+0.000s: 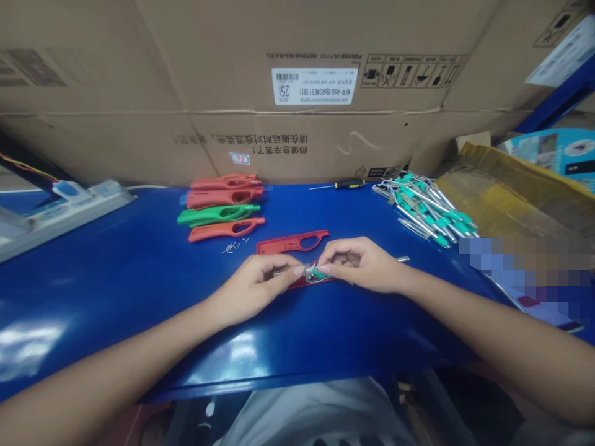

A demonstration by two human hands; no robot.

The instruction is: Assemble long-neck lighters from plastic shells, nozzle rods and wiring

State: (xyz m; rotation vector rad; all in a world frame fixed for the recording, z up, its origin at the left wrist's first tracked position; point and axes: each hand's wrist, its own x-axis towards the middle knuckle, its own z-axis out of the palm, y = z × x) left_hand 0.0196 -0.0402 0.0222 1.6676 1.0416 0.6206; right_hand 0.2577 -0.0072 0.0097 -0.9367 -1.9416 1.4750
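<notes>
Both hands meet over a red lighter shell half (pixel 297 284) on the blue table. A lighter insert (pixel 320 272), with a clear end, a green part and a white wire, sits at that shell, its metal tube tip (pixel 403 259) sticking out past my right hand. My left hand (pixel 260 282) pinches the clear end between thumb and fingers. At the green part, my right hand (pixel 362 263) is closed in a pinch. Just behind them lies another red shell half (pixel 292 242), inner side up. My fingers hide part of the insert and the nearer shell.
Orange lighter shells (pixel 223 229) and a green shell (pixel 218 214) lie at the back left, near several small screws (pixel 235 246). Behind are a screwdriver (pixel 344 184) and a cardboard box (pixel 223 80). More inserts (pixel 425 207) are piled right; a power strip (pixel 65 210) stands left.
</notes>
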